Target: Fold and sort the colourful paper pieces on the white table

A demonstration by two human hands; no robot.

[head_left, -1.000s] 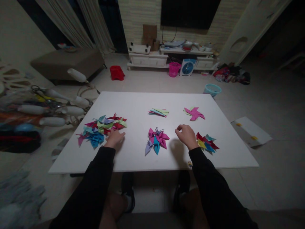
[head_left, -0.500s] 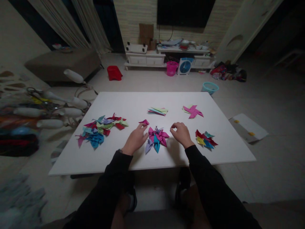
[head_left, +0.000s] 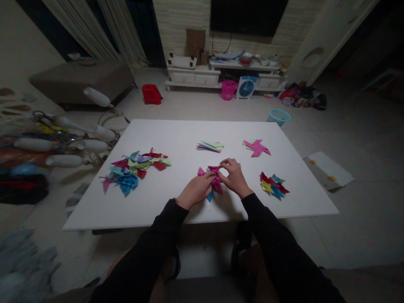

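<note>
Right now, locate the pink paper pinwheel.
In the head view, the pinwheel lies toward the table's far right corner, beyond the red, yellow and blue pile.

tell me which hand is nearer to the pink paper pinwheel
The right. The right hand is in front of the pinwheel, a little to its left; the left hand is farther left, beyond the right hand. Neither touches it.

A red stool (head_left: 151, 94) stands on pale floor tiles (head_left: 195, 108) before striped curtains (head_left: 124, 33).
</note>
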